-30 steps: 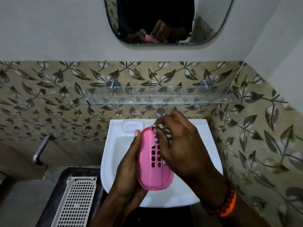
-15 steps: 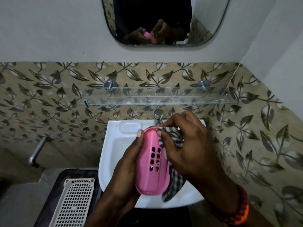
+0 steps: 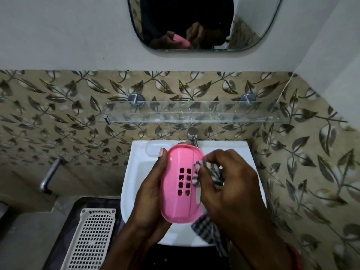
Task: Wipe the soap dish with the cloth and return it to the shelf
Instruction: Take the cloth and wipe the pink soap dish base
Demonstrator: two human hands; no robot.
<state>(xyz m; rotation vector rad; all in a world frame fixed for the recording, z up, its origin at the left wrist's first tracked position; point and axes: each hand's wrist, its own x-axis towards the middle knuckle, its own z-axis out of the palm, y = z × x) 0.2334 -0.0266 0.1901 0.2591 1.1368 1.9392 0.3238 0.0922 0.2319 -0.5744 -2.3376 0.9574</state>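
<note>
At the centre of the frame the left hand [image 3: 150, 193] cups the pink dish [image 3: 180, 184] from its left side, palm turned inward, thumb lying up along the dish's left edge with the nail near the upper rim, the other fingers hidden behind it. The dish is held lengthwise, its slotted face toward the camera, two columns of small rectangular holes showing in its middle. The right hand [image 3: 228, 190] comes in from the lower right, wrist bent, knuckles toward the camera, fingers curled and pinching a bunched checked cloth [image 3: 215, 176] against the dish's right edge. A loose tail of the cloth hangs below the hand, past the lower right of the dish and over the front rim of the white sink [image 3: 136, 172]. Both hands and the dish are above the sink basin, just below the tap [image 3: 192, 136]. The glass shelf [image 3: 191, 114] runs across the leaf-patterned tiles above the tap, well apart from the dish, on two round metal mounts. At the top centre a mirror [image 3: 253, 26] reflects both hands and a sliver of pink. A perforated white tray [image 3: 89, 240] lies at the lower left on a dark surface, and a metal pipe [image 3: 48, 176] juts from the wall at the left.
</note>
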